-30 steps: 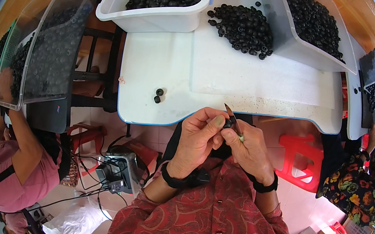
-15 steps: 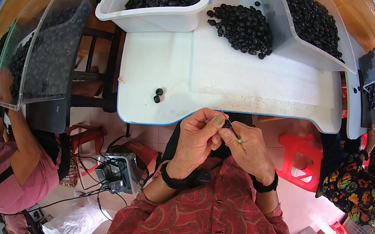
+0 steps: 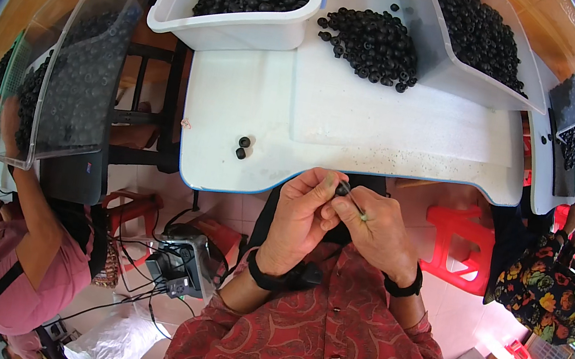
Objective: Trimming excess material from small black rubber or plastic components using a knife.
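Note:
Just off the table's near edge, my two hands meet in front of my red patterned shirt. My left hand (image 3: 299, 217) pinches a small black round piece (image 3: 343, 188) between thumb and fingertips. A thin dark tool (image 3: 356, 204) with a pale greenish end is gripped in my right hand (image 3: 382, 232), and its front end points at the piece. Fingers hide where the two meet. Beyond my hands, a loose pile of similar black pieces (image 3: 374, 47) lies on the white table (image 3: 240, 98). Two single black pieces (image 3: 242, 147) sit at the table's left.
A white tub (image 3: 249, 38) of black pieces stands at the far left, a tilted translucent bin (image 3: 460, 71) at the far right. Dark specks dot the near edge. Co-workers sit at both sides. A red stool (image 3: 459, 246) stands to my right; cables (image 3: 138, 283) lie at lower left.
The black piece now shows more plainly between my left fingertips, and less of the tool's front end is visible. Both hands stay nearly in place. The left co-worker's far hand has risen.

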